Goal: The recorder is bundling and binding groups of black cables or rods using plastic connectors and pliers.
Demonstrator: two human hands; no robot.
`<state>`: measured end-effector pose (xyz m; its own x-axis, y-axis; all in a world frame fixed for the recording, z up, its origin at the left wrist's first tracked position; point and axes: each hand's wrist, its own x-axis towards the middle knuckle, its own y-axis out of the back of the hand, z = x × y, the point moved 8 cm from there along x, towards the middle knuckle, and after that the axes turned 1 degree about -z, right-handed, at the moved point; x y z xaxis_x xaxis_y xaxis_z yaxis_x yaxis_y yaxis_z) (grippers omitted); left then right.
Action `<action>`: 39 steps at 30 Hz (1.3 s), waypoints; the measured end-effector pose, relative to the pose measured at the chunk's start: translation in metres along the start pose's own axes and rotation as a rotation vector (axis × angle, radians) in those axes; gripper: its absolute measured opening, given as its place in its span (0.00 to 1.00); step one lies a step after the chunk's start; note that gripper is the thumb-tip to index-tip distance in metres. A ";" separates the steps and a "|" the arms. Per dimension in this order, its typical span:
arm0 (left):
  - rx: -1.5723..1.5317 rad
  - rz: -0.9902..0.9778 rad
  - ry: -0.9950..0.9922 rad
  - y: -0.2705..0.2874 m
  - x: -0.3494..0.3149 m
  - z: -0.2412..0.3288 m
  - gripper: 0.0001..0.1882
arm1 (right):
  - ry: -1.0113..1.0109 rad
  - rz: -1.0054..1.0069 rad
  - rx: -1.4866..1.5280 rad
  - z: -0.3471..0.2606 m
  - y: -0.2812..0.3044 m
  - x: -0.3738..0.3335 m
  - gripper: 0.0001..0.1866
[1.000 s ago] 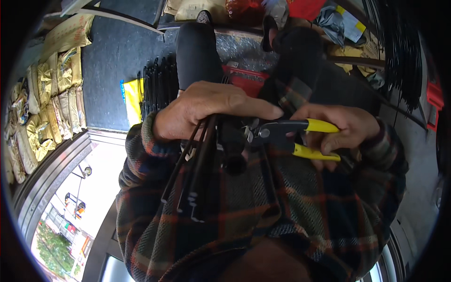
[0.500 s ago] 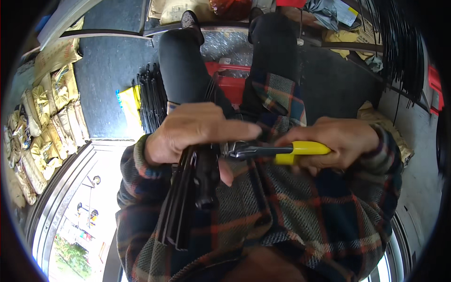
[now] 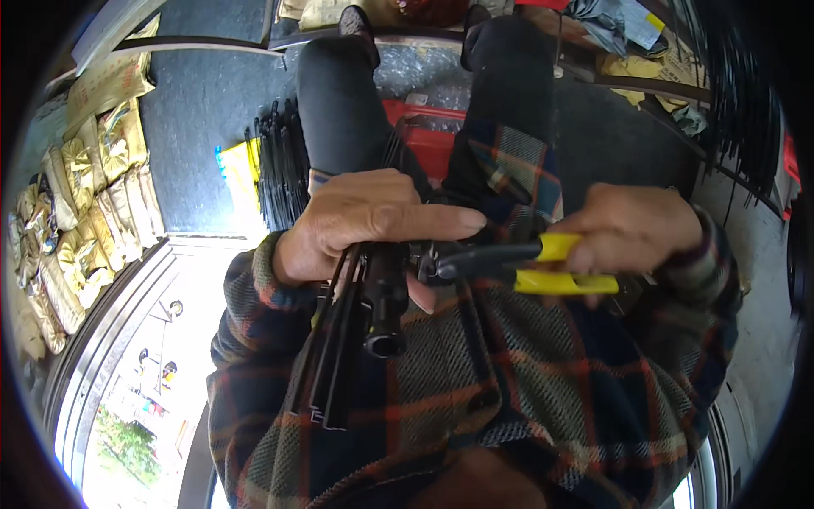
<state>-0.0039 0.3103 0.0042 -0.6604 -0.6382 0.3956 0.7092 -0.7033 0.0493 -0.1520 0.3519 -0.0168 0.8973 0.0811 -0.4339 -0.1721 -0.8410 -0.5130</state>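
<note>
My left hand point(image 3: 373, 212) is closed around a black umbrella frame point(image 3: 386, 297): a dark tube with a round open end, and several thin ribs folded alongside. The index finger stretches out to the right above the tube, and the thumb tip shows underneath. In my right hand point(image 3: 636, 225) is a pair of pliers point(image 3: 564, 282) with yellow grips, its handles spread apart. Their jaws meet the frame just below my left index finger; what they bite on is too small and blurred to tell. Both hands are in front of my plaid jacket point(image 3: 543, 373).
Bundled black rods point(image 3: 284, 165) lie by my left leg, beside a yellow packet point(image 3: 243, 174). More rods point(image 3: 738, 110) hang at the right. Wrapped paper packages point(image 3: 93, 220) are stacked at the left. A red plastic object point(image 3: 428, 140) sits between my legs.
The plier handles have spread wider, and my right hand has shifted a little to the right. My left hand keeps its hold on the umbrella frame. The whole view has shifted slightly.
</note>
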 end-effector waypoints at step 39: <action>0.182 0.367 0.136 0.049 -0.009 -0.009 0.41 | 0.556 1.467 -1.436 -0.068 0.021 0.013 0.17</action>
<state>0.0346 0.2781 -0.0053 -0.3745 -0.8796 0.2933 0.9269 -0.3635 0.0934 -0.1167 0.2994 0.0172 0.4767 -0.7514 0.4564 -0.5737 0.1275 0.8091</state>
